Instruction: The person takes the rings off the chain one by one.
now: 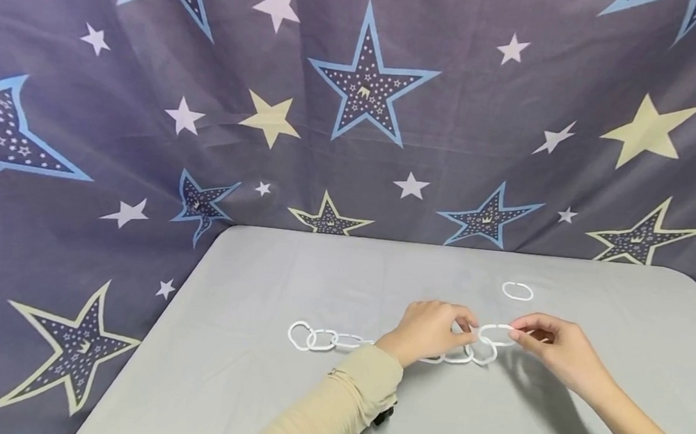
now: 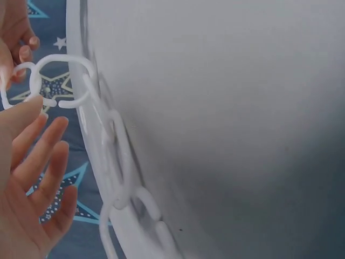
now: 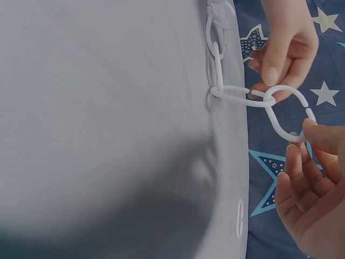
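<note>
A chain of white plastic links [image 1: 321, 340] runs across the table, partly hidden behind the left forearm. My right hand [image 1: 552, 345] pinches the raised end link [image 3: 283, 129] between thumb and fingers. That link hooks through the neighbouring link [image 2: 67, 56], which has a small gap in its side and hangs toward the table. My left hand [image 1: 434, 330] is close beside this joint, its thumb and index fingertips near the links and the other fingers loosely spread. Whether its fingertips touch a link is hard to tell.
A separate white link [image 1: 517, 291] lies on the grey table [image 1: 242, 402], beyond my right hand. Behind the table's far edge hangs a dark curtain [image 1: 458, 116] with stars. Black devices show at both cuffs.
</note>
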A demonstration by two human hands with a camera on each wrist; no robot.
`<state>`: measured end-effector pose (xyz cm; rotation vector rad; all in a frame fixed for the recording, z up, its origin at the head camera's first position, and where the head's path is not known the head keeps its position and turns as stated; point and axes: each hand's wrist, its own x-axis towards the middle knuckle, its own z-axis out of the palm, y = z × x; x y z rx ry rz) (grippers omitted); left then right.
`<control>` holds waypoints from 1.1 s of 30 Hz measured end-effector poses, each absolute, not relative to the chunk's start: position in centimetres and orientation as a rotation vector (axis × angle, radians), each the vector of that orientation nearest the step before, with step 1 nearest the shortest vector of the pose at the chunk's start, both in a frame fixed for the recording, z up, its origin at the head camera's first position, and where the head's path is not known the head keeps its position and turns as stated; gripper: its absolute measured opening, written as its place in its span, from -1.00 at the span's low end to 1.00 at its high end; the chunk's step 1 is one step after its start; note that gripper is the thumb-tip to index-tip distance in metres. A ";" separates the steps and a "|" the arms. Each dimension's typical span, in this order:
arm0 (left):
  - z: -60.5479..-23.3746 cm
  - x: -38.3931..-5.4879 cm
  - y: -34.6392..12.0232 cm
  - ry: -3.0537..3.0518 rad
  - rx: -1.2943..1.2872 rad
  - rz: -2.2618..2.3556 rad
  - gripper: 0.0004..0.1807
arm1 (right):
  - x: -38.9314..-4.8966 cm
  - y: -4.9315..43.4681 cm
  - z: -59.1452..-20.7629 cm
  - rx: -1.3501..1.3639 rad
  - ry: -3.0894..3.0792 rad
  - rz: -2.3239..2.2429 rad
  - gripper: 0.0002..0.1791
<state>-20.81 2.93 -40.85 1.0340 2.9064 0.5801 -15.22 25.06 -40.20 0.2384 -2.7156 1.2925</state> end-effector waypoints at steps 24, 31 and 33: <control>-42.6 -21.0 3.4 2.758 0.959 0.602 -0.95 | -15.3 25.4 -40.2 0.222 -2.717 1.319 -0.82; -42.6 -21.0 3.0 2.761 0.950 0.706 -0.94 | -15.4 25.7 -40.2 0.247 -2.687 1.321 -0.85; -42.5 -21.2 2.9 2.770 0.949 0.728 -0.94 | -15.4 25.8 -40.3 0.256 -2.687 1.312 -0.86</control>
